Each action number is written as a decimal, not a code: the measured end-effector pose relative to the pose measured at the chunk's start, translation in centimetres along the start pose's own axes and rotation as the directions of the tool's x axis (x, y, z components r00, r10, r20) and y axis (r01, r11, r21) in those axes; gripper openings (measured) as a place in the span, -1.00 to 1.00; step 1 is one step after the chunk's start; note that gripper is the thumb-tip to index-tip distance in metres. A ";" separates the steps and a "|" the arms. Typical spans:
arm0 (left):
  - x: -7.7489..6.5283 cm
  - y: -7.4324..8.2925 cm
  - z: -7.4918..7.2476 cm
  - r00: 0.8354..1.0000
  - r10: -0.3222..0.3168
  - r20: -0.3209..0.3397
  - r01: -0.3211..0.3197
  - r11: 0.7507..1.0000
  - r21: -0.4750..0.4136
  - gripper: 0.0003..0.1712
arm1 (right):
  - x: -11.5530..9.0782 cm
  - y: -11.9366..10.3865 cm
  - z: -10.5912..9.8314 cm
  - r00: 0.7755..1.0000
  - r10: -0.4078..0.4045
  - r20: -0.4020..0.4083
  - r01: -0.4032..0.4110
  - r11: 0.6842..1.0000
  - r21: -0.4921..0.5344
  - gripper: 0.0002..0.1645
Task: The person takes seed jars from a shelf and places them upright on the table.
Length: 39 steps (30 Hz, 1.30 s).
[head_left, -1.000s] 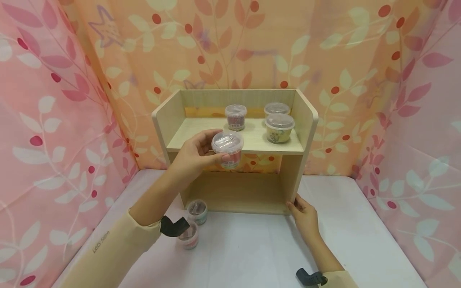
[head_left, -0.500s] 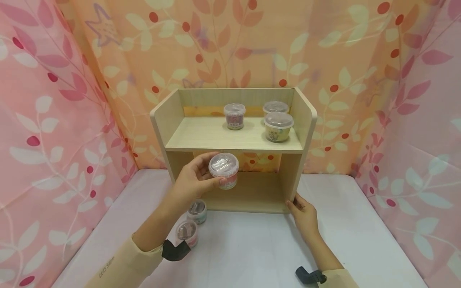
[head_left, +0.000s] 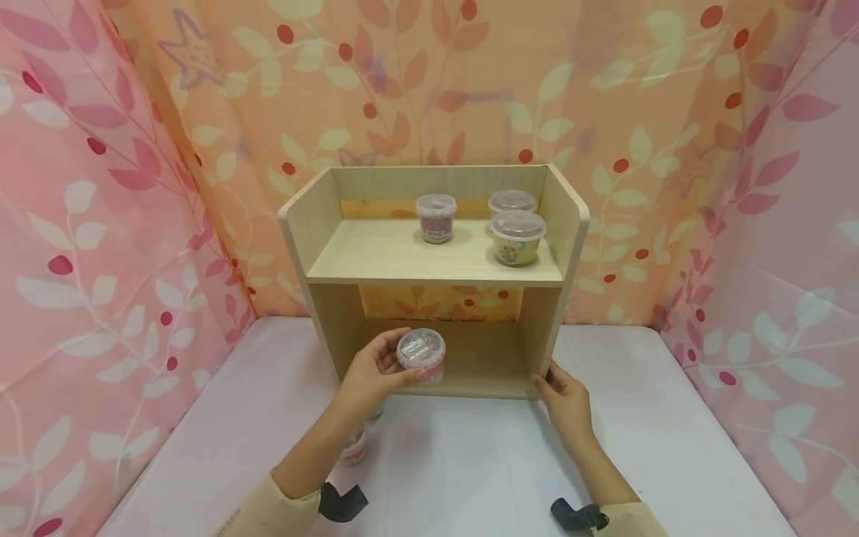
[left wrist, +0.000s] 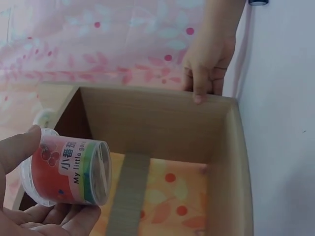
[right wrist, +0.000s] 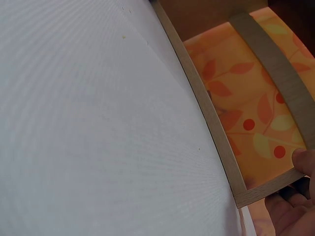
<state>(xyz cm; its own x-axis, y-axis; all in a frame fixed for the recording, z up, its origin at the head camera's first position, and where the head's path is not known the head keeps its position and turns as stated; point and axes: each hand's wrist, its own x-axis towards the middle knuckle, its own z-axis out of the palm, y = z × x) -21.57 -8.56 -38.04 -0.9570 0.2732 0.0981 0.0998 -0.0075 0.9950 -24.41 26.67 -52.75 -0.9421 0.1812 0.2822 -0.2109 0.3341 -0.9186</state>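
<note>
My left hand (head_left: pixel 372 380) grips a small plastic tub (head_left: pixel 421 354) with a clear lid, in front of the lower compartment of the wooden shelf (head_left: pixel 435 281). In the left wrist view the tub (left wrist: pixel 69 169) lies sideways between thumb and fingers. Its red label shows tomatoes and the words "My little". With thumb and fingers, my right hand (head_left: pixel 567 403) holds the lower front edge of the shelf's right side panel; the right wrist view shows that hand (right wrist: pixel 295 206) pinching the panel's edge (right wrist: pixel 275 186).
On the upper shelf stand a small purple-labelled tub (head_left: pixel 436 219) and, at right, a yellow tub (head_left: pixel 518 239) before another similar tub (head_left: pixel 513 200). Below my left forearm, a pink tub (head_left: pixel 356 449) on the white table (head_left: pixel 470 477) is partly hidden, as is a second tub (head_left: pixel 377 411).
My left hand has lowered the tub from the upper shelf's front edge to the lower compartment's opening. The right hand has kept its hold on the side panel.
</note>
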 end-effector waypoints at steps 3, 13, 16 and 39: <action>-0.1 -1.0 0.2 1.000 -0.016 -0.001 0.016 1.000 -0.007 -0.11 | 0.1 0.1 0.1 1.000 -0.010 0.000 0.010 1.000 -0.006 -0.29; -0.2 -3.8 1.2 1.000 -0.024 0.001 0.024 1.000 0.001 -0.08 | 0.1 0.2 0.1 1.000 -0.009 -0.003 0.009 1.000 0.025 -0.28; -0.1 -4.7 1.5 1.000 -0.021 -0.010 0.021 1.000 0.017 -0.08 | 0.1 0.2 0.1 1.000 -0.011 0.003 0.011 1.000 0.028 -0.27; 0.8 -10.2 2.6 0.996 -0.031 -0.085 0.030 0.999 -0.010 -0.07 | -0.5 -1.9 -0.1 1.000 -0.002 0.025 0.000 0.998 0.060 -0.30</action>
<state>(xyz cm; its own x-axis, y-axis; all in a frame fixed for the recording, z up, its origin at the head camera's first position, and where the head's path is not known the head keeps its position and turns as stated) -22.69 -5.77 -48.13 -0.9793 0.1905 0.0686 0.0682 -0.0088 0.9976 -23.47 26.06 -51.09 -0.9479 0.1573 0.2770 -0.2267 0.2780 -0.9334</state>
